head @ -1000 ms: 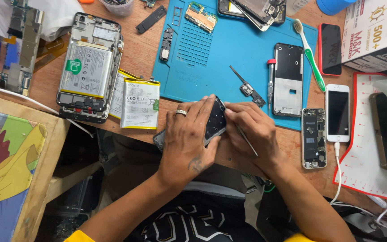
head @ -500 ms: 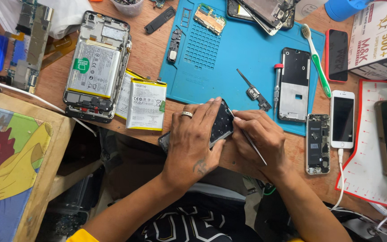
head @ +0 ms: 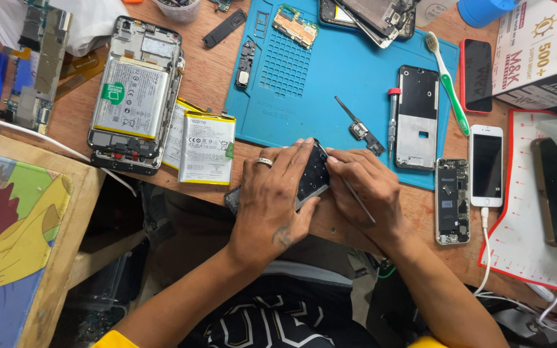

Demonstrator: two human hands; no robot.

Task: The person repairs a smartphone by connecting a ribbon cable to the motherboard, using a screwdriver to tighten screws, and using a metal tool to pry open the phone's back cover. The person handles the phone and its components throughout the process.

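Left of centre: opened phone (head: pixel 133 96), two loose batteries (head: pixel 204 147). Centre frame: left hand (head: pixel 278 200) fingers curled, gripping dark phone (head: pixel 311 177) at table edge. Right hand (head: pixel 365 190) pinches thin tool (head: pixel 359 201) against it. Blue mat (head: pixel 349 71) above.

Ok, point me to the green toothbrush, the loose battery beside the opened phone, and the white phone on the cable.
green toothbrush (head: pixel 449 96), head view, on the middle of its handle.
loose battery (head: pixel 207 148), head view, on the centre of its white label face.
white phone (head: pixel 487 165), head view, on its dark screen.
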